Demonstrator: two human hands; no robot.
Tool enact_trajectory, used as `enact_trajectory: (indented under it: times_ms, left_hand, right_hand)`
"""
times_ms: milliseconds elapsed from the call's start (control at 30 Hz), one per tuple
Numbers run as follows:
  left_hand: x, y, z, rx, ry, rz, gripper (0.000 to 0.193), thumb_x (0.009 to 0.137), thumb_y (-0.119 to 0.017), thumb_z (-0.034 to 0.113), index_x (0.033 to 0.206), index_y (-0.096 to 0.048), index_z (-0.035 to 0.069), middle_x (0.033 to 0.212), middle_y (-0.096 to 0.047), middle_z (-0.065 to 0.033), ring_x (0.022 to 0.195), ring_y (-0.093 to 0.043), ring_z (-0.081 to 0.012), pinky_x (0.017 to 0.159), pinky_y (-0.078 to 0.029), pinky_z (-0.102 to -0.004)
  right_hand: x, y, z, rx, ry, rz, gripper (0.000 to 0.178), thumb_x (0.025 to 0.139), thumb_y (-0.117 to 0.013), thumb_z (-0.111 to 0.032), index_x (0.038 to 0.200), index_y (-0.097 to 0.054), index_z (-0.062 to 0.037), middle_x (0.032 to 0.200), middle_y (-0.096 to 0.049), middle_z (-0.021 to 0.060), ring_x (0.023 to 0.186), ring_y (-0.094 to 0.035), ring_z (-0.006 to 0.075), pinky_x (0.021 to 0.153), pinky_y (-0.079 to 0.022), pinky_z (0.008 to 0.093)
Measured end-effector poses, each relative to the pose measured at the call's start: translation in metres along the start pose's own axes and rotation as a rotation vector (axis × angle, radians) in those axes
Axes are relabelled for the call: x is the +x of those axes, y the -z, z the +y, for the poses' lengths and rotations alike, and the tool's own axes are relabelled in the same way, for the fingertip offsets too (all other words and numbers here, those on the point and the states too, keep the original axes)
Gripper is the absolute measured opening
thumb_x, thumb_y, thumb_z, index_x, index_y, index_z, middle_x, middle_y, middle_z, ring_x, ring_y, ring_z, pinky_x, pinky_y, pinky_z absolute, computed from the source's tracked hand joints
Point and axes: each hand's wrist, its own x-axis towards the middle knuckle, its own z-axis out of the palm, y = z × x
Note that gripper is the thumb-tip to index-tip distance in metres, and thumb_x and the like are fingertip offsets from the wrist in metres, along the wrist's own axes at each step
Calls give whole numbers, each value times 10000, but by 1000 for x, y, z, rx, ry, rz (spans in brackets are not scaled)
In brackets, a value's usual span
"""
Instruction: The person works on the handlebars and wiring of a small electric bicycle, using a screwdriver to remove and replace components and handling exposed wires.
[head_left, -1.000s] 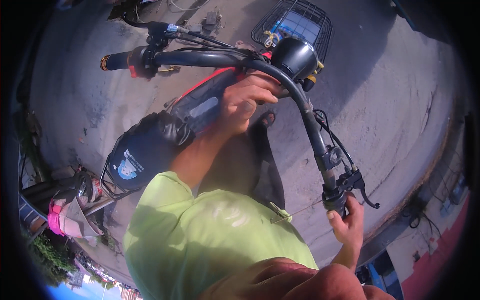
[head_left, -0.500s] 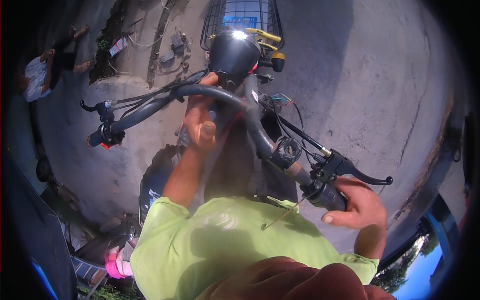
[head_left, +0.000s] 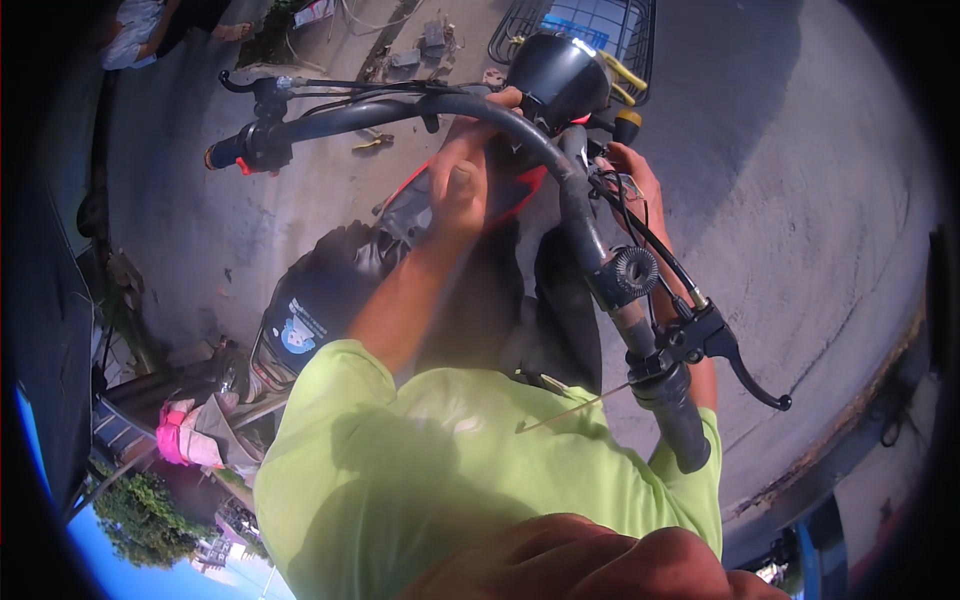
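A black curved handlebar (head_left: pixel 380 112) crosses in front of me, with a round black headlight (head_left: pixel 555 80) just beyond its middle. My left hand (head_left: pixel 462 180) is under the bar, its fingers curled up behind it toward the back of the headlight. The thumb shows, but what the fingers grip is hidden. To the right of the stem, my right hand (head_left: pixel 645 185) has its fingers curled in at thin coloured wires (head_left: pixel 628 187); the fingertips are partly covered. The right brake lever (head_left: pixel 745 365) and black grip (head_left: pixel 685 420) lie over my right forearm.
A black wire basket (head_left: pixel 640 50) is at the front, near a yellow-and-black lamp (head_left: pixel 627 125). Yellow-handled pliers (head_left: pixel 374 143) lie on the concrete ground. A dark bag (head_left: pixel 315 290) is at my left. Another person (head_left: pixel 135 35) is at the far left.
My right hand has left the right grip and moved forward to the wires beside the stem. The handlebar and headlight appear farther right and higher; my left hand remains behind the bar.
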Motion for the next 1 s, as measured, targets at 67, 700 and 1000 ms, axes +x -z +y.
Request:
enact_trajectory:
  times_ms: [67,700,1000]
  left_hand:
    - [-1,4,-8,-66,-12,30,992,941,-518,783,1377,-590,-105,1533,-481,-235,1434,-454,-308,1239,-285,-458]
    - [-9,4,-13,-126,-203,220,647,1075,-460,531,1187,-734,-45,1311,-660,-113,1243,-616,-247,1081,-457,-392]
    - [-11,-2,-27,-298,-82,233,630,1058,-478,542,1235,-684,-26,1233,-679,-104,1170,-625,-202,1044,-472,-371]
  right_hand:
    - [12,-9,-9,-130,88,23,462,988,-695,-368,1280,-691,-10,1168,-693,209,1089,-687,346,956,-525,417]
    - [62,-11,52,172,-276,-268,375,1038,-622,-368,1258,-664,-68,1022,-712,101,907,-709,237,748,-532,325]
    - [75,5,33,494,-613,-635,291,1073,-550,-402,1174,-633,-142,891,-653,17,790,-645,183,659,-482,288]
